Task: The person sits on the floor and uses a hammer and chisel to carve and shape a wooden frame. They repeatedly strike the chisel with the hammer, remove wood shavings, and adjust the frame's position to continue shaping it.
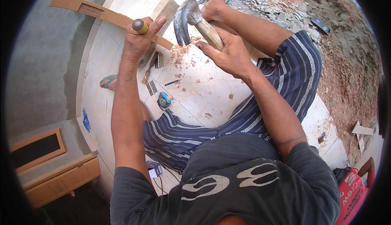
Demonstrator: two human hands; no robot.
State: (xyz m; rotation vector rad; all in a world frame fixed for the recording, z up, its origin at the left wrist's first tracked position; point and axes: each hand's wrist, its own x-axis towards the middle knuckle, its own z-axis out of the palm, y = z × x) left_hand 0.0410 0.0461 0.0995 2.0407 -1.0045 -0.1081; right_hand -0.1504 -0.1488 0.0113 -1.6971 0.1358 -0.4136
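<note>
**Chisel in one fist, claw hammer in the other**

Gripping a chisel (140, 26) by its yellow-capped handle, the left hand (140, 41) is fisted tight around it, thumb up along the side. The blade end is hidden behind the hand, so where it meets the wooden board (110, 16) can't be told. Just below that hand, metal hinges (151, 87) and a small blue tape measure (164, 100) sit on the pale slab (97, 102). Wood chips (185, 51) are scattered between the hands. Over to the right, the right hand (230, 54) is curled shut around the wooden handle of a claw hammer (189, 17), head raised above the fingers, claw pointing down.
</note>
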